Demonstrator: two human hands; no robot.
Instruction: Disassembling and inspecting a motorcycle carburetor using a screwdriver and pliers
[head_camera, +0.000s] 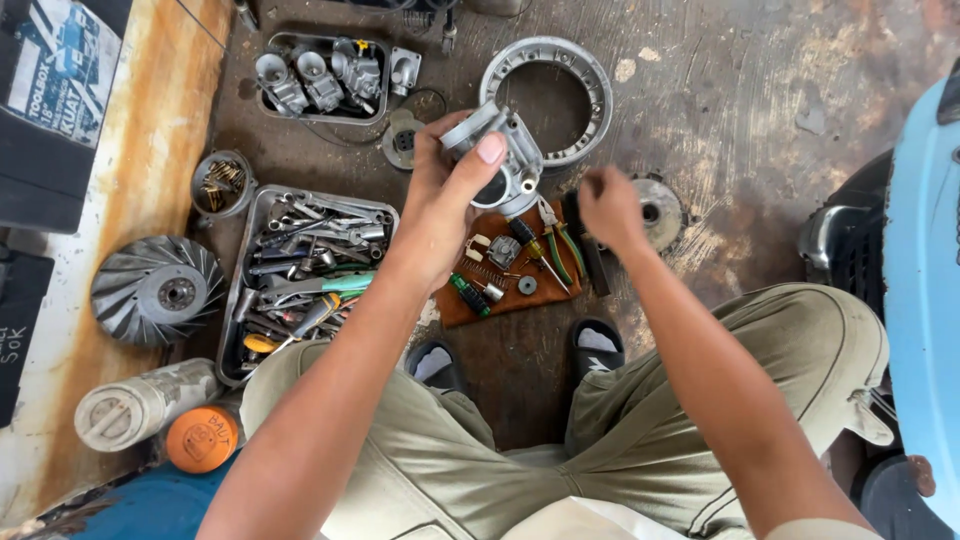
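Note:
My left hand (440, 200) grips a grey metal carburettor body (500, 160), held up above the floor. My right hand (608, 208) is closed just to its right, fingers pinched together; whether a small part sits in them I cannot tell. Below both hands lies a brown mat (500, 295) with small parts, springs, a green piece and pliers (555, 245). A black brush (592, 262) lies at the mat's right edge.
A metal tray of wrenches and tools (300, 275) sits left of the mat. Another tray of carburettor parts (320, 78), a metal ring (575, 60), a finned rotor (155, 290), a small bowl of screws (222, 180), cans (200, 438) and a blue vehicle body (925, 300) surround me.

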